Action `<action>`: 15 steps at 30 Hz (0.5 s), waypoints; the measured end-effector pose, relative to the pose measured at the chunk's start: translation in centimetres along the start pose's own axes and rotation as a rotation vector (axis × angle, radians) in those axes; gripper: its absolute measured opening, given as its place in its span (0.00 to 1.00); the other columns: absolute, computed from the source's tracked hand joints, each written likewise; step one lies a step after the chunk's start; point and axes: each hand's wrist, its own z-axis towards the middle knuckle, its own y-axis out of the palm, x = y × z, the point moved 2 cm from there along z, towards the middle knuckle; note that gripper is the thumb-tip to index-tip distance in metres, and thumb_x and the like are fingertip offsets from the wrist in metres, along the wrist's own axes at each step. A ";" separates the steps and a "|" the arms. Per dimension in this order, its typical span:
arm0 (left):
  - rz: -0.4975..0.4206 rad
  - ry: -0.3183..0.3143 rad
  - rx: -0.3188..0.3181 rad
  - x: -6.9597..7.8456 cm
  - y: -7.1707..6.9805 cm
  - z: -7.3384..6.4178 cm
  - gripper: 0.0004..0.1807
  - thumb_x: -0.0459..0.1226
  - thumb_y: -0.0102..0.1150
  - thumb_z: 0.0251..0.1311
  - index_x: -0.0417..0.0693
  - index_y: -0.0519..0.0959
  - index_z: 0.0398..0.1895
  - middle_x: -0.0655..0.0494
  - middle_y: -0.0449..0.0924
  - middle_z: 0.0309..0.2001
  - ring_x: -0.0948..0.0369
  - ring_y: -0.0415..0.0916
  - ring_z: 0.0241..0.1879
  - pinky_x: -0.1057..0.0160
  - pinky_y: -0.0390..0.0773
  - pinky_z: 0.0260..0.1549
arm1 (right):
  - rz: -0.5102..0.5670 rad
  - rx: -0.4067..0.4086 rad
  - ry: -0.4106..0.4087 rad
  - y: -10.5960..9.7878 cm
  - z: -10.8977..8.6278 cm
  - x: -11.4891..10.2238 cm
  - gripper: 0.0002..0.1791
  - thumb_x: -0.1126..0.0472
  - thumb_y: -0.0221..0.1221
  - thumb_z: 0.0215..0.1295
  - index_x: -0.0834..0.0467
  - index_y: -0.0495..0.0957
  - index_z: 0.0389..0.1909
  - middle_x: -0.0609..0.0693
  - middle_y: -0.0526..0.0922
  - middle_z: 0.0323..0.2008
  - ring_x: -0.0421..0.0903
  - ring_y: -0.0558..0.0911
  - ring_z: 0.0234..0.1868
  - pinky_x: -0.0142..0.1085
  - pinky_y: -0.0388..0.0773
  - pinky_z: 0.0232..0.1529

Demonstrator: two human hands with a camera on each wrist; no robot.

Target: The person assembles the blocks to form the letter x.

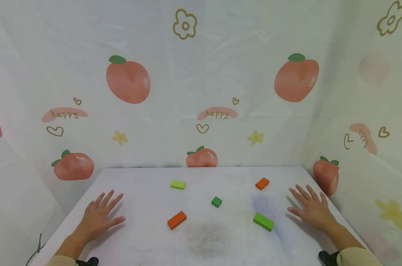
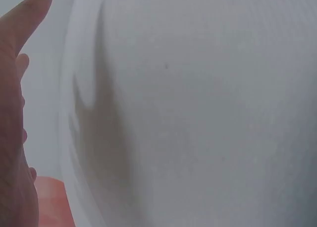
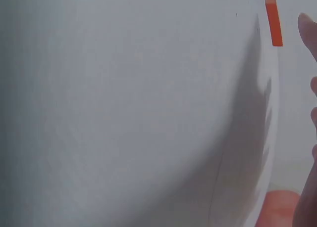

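My left hand (image 1: 99,216) hovers over the table's left side, fingers spread, holding nothing. On the right side my right hand (image 1: 312,208) is likewise spread and holds nothing. Between them lie several small blocks: a yellow-green block (image 1: 178,185) at the back, an orange block (image 1: 177,220) nearer the front, a dark green cube (image 1: 216,201) mid-table, an orange block (image 1: 262,183) at back right and a bright green block (image 1: 263,221) below it. The right wrist view shows an orange block (image 3: 274,22) beyond the thumb. Only shadow and bare tabletop lie below the left hand in its wrist view.
The white table (image 1: 137,244) has a grey smudge near its front and a bluish stain at right. A pale curtain (image 1: 174,74) printed with fruit and flowers stands behind and along both sides. A dark cord (image 1: 38,249) shows at lower left.
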 end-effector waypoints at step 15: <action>-0.112 0.054 0.075 2.6 -0.6 1.0 0.46 0.58 0.64 0.54 0.54 0.60 0.73 0.37 0.56 0.71 0.35 0.49 0.67 0.31 0.49 0.57 | 0.085 -0.017 -0.019 0.3 1.0 -2.3 0.41 0.39 0.60 0.61 0.53 0.63 0.71 0.62 0.59 0.71 0.65 0.47 0.72 0.69 0.33 0.62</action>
